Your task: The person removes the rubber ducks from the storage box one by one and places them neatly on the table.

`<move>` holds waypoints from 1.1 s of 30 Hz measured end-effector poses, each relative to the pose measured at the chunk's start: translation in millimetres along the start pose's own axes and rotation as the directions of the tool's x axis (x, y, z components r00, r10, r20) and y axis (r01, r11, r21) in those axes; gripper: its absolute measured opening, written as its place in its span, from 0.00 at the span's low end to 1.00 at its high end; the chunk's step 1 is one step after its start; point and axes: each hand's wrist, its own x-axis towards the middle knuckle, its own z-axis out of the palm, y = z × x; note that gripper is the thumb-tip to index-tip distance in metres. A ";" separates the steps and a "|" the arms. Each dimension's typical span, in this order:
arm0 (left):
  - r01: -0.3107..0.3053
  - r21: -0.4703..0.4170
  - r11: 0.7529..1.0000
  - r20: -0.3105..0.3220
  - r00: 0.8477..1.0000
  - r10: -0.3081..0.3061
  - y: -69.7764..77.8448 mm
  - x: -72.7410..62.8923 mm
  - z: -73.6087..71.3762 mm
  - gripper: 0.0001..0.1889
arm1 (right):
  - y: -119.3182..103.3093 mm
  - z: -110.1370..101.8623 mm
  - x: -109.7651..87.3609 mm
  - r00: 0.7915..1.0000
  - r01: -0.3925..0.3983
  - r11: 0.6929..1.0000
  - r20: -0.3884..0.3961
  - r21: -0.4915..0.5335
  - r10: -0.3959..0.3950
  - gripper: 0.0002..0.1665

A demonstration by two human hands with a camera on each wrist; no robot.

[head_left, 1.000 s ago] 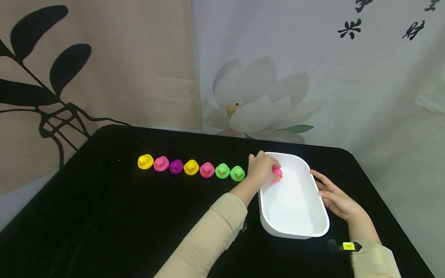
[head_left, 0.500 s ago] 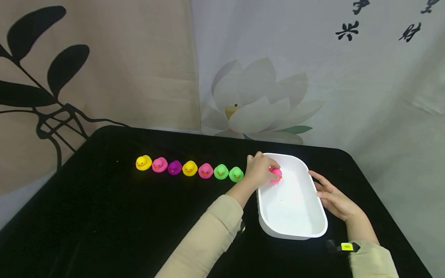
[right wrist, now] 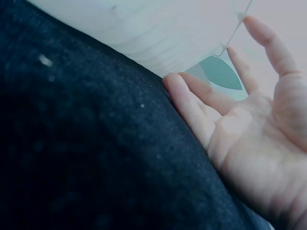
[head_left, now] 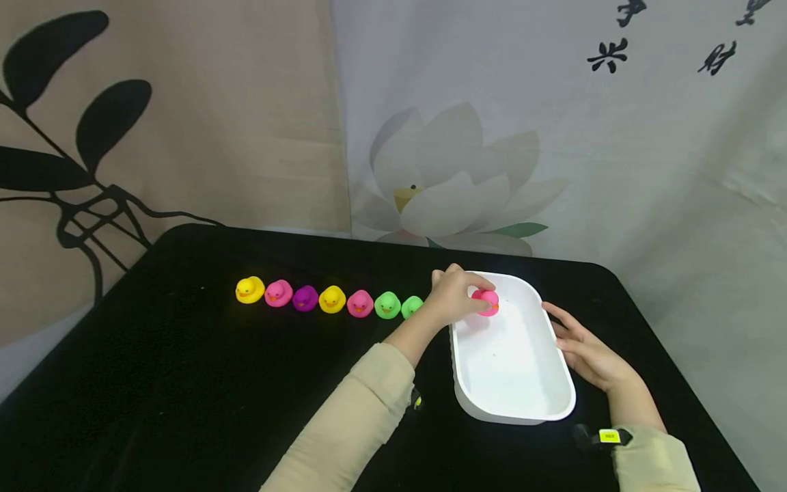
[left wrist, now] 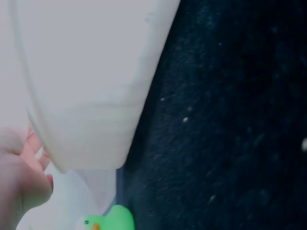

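Observation:
In the head view my left hand point(head_left: 453, 297) pinches a small pink rubber duck point(head_left: 489, 305) between thumb and fingers. The duck is over the far left corner of a white plastic tray point(head_left: 515, 365), with a faint shadow below it. My right hand point(head_left: 589, 352) is at the tray's right side. In the right wrist view its straight, spread fingertips touch the tray wall point(right wrist: 144, 33). The left wrist view shows the left hand point(left wrist: 24, 184) at the tray rim, but the pinched duck is hidden there.
Left of the tray, several rubber ducks stand in a row on the black tabletop point(head_left: 246, 383): yellow point(head_left: 250, 290), pink, purple point(head_left: 305, 298) and green point(head_left: 387, 305). My left wrist partly covers the rightmost green duck point(head_left: 410, 306). A printed curtain point(head_left: 277, 137) hangs behind the table.
My left hand has risen slightly and shifted left with the pink duck, now partly covering the rightmost green duck. The right hand stays at the tray's side. The whole head view has drifted a little.

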 end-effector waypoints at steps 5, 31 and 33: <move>-0.083 -0.072 0.994 -0.038 0.996 0.080 2.3 -4.8 -11.8 0.17 | -0.7 0.4 1.0 1.000 -0.004 1.000 -0.007 -0.007 0.004 0.39; -0.306 -0.172 0.936 -0.180 0.944 0.276 -0.7 -45.9 -77.9 0.16 | -0.1 1.2 0.4 0.999 -0.010 1.000 -0.032 -0.025 0.009 0.39; -0.307 -0.187 0.933 -0.182 0.944 0.274 -3.0 -49.1 -83.3 0.16 | -0.3 1.4 -0.2 1.000 -0.007 1.000 -0.031 -0.025 0.006 0.39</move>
